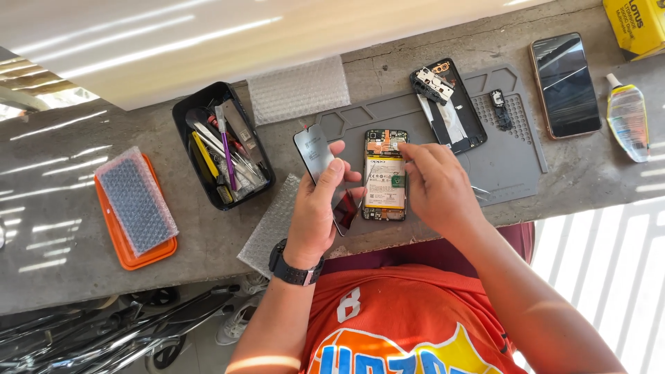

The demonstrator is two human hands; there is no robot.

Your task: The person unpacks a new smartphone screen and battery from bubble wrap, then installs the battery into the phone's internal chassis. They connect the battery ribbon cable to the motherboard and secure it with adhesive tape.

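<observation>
At centre frame the left hand (315, 211) has its fingers closed around a dark glass panel (320, 163), tilted just left of the opened phone (384, 176). The phone lies on the grey mat (512, 163) on the worktop (55, 208). The right hand (436, 187) rests loosely open, empty, fingertips touching the phone's upper right edge
</observation>
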